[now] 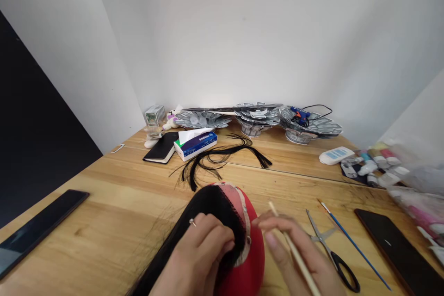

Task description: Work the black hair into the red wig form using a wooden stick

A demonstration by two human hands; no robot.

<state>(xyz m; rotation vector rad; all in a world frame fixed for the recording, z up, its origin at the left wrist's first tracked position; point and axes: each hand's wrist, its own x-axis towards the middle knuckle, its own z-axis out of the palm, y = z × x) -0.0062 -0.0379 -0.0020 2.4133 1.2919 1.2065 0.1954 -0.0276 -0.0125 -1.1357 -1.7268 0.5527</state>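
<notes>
A red rounded head form (pixel 256 259) stands at the bottom middle, with a pale wig cap (pixel 239 203) pinned round its edge. Long black hair (pixel 208 201) covers the cap's left part and hangs down to the lower left. My left hand (pixel 197 254), a ring on one finger, is closed in a pinch on the hair near the hairline. To the right of the cap, my right hand (pixel 294 249) grips a thin pale wooden stick (pixel 294 252), slightly blurred. The stick's upper end points up and away from me; its lower end runs out of view.
Loose black hair strands (pixel 225 152) lie behind the form, by a tissue box (pixel 196 145) and black notebook (pixel 163 148). Scissors (pixel 324 243), a blue paintbrush (pixel 354 243) and a dark phone (pixel 395 245) lie right; another dark device (pixel 41 226) lies left. Grey paper structures (pixel 256 120) line the wall.
</notes>
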